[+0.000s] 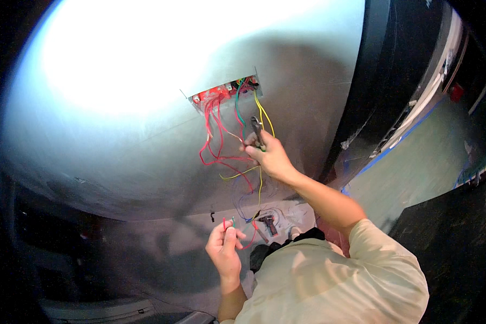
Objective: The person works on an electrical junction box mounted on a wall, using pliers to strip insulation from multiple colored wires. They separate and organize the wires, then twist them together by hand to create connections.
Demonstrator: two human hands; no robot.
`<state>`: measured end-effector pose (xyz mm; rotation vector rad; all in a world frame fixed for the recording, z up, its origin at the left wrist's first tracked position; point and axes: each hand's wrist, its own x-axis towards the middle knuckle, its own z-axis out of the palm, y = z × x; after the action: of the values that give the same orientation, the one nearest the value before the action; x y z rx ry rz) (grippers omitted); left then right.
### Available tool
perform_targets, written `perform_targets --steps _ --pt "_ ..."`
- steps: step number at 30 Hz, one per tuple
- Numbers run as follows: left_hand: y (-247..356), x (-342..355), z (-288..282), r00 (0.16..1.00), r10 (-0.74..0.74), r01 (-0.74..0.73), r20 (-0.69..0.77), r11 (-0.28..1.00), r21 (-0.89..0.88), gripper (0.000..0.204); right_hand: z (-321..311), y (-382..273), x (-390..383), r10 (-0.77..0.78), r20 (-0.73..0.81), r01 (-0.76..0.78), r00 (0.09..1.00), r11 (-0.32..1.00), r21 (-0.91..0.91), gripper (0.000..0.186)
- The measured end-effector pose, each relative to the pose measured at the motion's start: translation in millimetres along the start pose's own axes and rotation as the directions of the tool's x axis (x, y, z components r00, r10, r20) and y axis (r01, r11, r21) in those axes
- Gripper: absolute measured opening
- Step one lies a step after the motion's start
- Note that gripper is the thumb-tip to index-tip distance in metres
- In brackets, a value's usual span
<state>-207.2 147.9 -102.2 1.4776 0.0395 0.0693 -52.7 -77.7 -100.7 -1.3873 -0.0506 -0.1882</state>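
Note:
Red, green and yellow wires hang out of a long electrical box (225, 92) set into the grey wall. My right hand (271, 156), below the box, is closed around a pair of pliers (256, 128), jaws pointing up. Red wires (220, 129) run close to its fingers; whether they are also gripped I cannot tell. Lower down, my left hand (228, 245) pinches the ends of a red wire (224, 222) and a green wire between thumb and fingers. The yellow wires (264, 114) pass behind my right hand.
A dark power drill (268, 224) lies on the floor below, beside thin loose wires (244, 205). Bright light washes out the upper wall (119, 70). To the right are a dark panel edge (372, 65) and blue tape (394, 144) along a greenish floor.

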Motion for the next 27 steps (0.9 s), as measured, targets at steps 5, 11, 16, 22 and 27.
perform_targets --steps 5,11,16,22,27 --pt "-0.4 2.5 -25.4 0.995 0.047 -0.046 -0.086 0.999 0.020 0.020 -30.1 -69.3 -49.3 -0.095 -0.070 0.088 0.993 0.991 -0.098 0.016" --pt "6.9 26.9 -43.6 0.994 0.066 -0.070 -0.086 0.997 -0.038 0.022 -72.6 -146.9 -69.7 -0.301 -0.269 0.237 0.915 0.940 -0.245 0.022" --pt "26.1 57.3 -53.8 0.990 0.138 -0.139 -0.016 0.986 -0.089 0.023 -59.9 -139.0 -87.7 -0.407 -0.350 0.260 0.844 0.880 -0.397 0.023" --pt "52.5 74.9 -90.1 0.980 0.171 -0.155 0.098 0.976 -0.152 0.027 6.0 -21.7 -150.7 -0.506 -0.355 0.374 0.786 0.846 -0.379 0.016" --pt "58.3 78.4 -132.9 0.985 0.168 -0.156 0.051 0.971 -0.181 0.028 95.6 66.6 -146.6 0.092 0.057 -0.044 0.994 0.825 -0.564 0.036"
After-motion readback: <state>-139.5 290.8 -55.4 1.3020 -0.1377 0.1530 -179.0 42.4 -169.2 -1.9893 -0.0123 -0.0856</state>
